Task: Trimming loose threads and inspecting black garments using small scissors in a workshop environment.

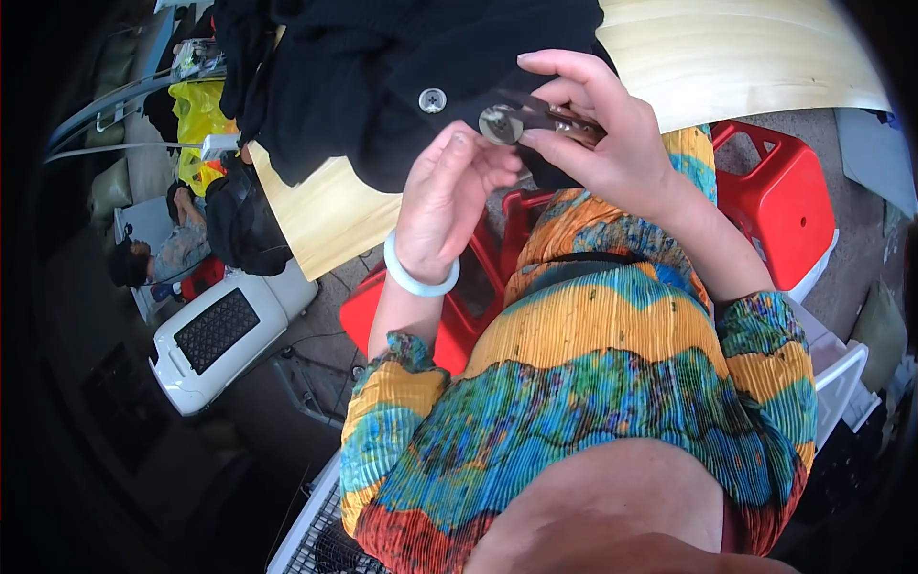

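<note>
Head view. Black cloth [335,86] spreads over the pale wood counter [311,225], top centre of frame. One button [432,100] lies on it; a second button [498,125] sits right of that, at my left fingertips. My left hand [442,182] is half curled, thumb near the fingers; cannot tell whether it pinches that button or only touches it. My right hand [607,134] has a small metal tool [574,126] gripped between thumb and curled fingers, forefinger raised; its detail is blurred.

Risks, my judgement: tool and left fingertips are very near, so a slip could nick skin or scratch the button. A loose pinch could drop the button past the counter's edge, toward the red stool [478,251].
</note>
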`<move>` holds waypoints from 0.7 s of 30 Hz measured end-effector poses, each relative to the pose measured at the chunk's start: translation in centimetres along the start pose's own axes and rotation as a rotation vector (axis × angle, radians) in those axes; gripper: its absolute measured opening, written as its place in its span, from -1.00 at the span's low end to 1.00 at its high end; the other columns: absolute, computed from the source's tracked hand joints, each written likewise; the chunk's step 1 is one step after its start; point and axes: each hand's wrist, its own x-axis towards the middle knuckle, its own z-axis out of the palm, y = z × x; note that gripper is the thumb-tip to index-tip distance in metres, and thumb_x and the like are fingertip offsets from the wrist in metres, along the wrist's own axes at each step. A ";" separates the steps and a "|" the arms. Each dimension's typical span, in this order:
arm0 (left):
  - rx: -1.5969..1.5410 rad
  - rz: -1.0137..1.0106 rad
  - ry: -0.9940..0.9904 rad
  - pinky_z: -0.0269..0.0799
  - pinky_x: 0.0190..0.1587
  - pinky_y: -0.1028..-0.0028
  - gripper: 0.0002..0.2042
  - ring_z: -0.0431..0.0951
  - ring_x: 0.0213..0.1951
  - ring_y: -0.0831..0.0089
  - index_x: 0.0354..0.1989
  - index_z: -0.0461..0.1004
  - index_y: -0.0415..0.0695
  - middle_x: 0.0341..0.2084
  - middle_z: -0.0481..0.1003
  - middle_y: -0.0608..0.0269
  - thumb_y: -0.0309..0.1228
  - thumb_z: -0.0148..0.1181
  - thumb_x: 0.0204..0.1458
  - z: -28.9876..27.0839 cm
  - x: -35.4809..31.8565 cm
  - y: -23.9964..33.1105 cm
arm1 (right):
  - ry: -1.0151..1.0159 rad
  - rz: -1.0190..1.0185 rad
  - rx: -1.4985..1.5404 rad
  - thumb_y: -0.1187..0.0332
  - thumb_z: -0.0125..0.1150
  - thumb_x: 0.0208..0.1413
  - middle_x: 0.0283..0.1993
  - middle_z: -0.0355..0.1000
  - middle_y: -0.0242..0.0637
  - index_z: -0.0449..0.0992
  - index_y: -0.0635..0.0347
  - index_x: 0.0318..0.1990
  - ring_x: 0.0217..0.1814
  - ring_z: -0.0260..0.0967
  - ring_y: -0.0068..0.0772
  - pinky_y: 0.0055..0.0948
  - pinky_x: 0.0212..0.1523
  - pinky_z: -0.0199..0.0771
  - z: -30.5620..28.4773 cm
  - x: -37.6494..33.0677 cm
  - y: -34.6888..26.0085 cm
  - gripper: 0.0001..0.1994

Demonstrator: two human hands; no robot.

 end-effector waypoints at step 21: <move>-0.239 0.152 -0.385 0.05 0.10 0.29 -0.65 0.24 0.04 0.27 -0.01 0.21 -0.32 -0.04 0.28 0.07 -0.49 -0.08 -0.01 -0.4 0.8 -0.7 | 0.069 0.220 0.263 0.57 0.03 -0.03 -0.36 0.39 -0.30 0.25 0.30 -0.06 -0.25 0.36 -0.58 -0.69 -0.19 0.33 -0.9 -0.2 -1.2 -0.68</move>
